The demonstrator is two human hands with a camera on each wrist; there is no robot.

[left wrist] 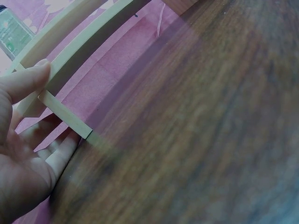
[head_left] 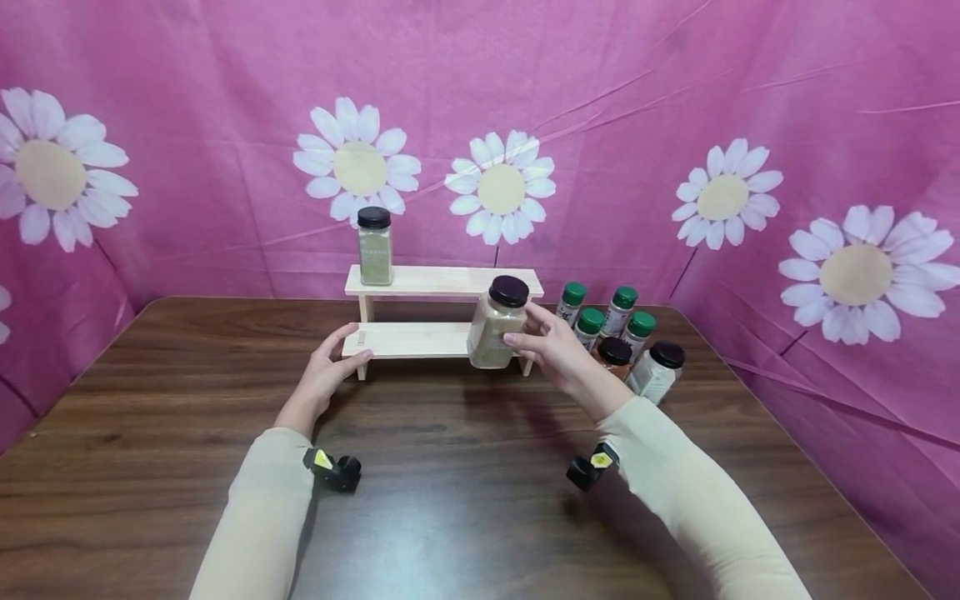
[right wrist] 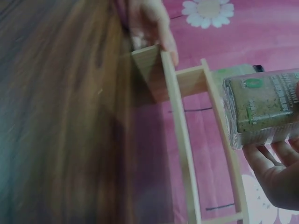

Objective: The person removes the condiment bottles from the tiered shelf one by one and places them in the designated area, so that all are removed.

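Observation:
My right hand point(head_left: 551, 337) grips a clear spice jar point(head_left: 495, 329) with a black lid and greenish-tan contents. In the head view the jar overlaps the right end of the lower shelf; the right wrist view shows fingers beneath its labelled side point(right wrist: 261, 102). With the thumb over the shelf edge and fingers around the end, my left hand point(head_left: 326, 371) holds the left end of a two-tier wooden rack point(head_left: 420, 340). That thumb point(left wrist: 30, 79) lies close to the rack's leg in the left wrist view. A similar black-lidded jar point(head_left: 376, 250) stands upright on the upper shelf's left end.
Right of the rack stand several green-capped spice bottles point(head_left: 618, 310). In front of them are a black-lidded jar with reddish contents point(head_left: 611, 358) and one with whitish contents point(head_left: 654, 375). A pink flowered cloth point(head_left: 600, 192) hangs behind the brown wooden table point(head_left: 420, 500).

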